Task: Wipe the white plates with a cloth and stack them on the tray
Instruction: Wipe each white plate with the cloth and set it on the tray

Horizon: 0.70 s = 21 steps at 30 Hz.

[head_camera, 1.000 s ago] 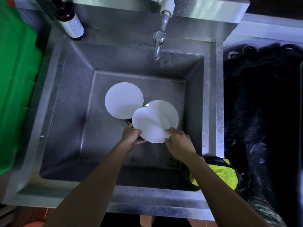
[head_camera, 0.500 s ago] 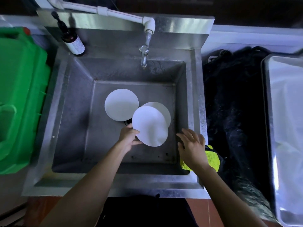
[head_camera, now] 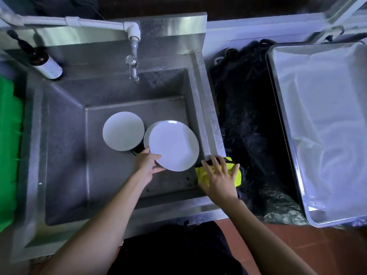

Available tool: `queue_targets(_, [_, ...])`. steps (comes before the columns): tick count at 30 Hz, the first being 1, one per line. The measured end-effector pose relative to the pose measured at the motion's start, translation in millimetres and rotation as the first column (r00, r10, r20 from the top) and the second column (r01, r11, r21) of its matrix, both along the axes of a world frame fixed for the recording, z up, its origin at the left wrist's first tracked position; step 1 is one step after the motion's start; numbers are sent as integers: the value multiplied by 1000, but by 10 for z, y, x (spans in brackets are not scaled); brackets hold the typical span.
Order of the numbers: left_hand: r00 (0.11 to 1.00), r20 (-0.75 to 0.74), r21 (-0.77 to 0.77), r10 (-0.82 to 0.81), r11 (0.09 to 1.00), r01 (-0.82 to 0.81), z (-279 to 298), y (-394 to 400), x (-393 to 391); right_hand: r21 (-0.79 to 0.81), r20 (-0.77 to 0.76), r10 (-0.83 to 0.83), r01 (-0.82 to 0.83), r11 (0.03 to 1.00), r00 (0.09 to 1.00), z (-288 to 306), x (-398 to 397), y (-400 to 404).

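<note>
My left hand (head_camera: 148,162) grips the near-left edge of a white plate (head_camera: 173,145), held lifted over the steel sink (head_camera: 65,135). A second white plate (head_camera: 147,133) lies mostly hidden beneath it, and a third white plate (head_camera: 123,133) rests on the sink floor to the left. My right hand (head_camera: 219,175) lies flat, fingers spread, on a yellow cloth (head_camera: 236,176) at the sink's right rim. A metal tray (head_camera: 286,124) lined with white cloth stands at the far right.
A tap (head_camera: 132,64) hangs over the sink's back wall. A dark bottle (head_camera: 46,65) stands at the back left corner. A green bin (head_camera: 9,151) fills the left edge. Black bags (head_camera: 250,126) lie between sink and tray.
My right hand let go of the plate and moved right onto the yellow cloth. My left hand lifted the plate up and to the right. The camera view shifted right, showing the tray.
</note>
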State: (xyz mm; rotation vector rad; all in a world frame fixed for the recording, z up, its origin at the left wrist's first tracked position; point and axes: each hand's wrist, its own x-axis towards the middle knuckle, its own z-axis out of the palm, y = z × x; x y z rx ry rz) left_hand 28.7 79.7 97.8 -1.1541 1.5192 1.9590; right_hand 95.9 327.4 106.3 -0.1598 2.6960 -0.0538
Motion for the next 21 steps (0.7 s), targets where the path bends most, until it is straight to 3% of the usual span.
queue_targets(6, [1000, 8, -17, -26, 1000, 26, 46, 44, -9, 19, -14, -38, 38, 999, 999, 36, -31, -53])
queue_targets(16, [1000, -4, -6, 0, 1000, 0, 92, 23, 17, -114, -228, -104, 79, 990, 968, 58, -52, 9])
queue_targets(21, [1000, -23, 7, -4, 1000, 5, 120, -5, 53, -308, -299, -187, 91, 947, 936, 156, -186, 11])
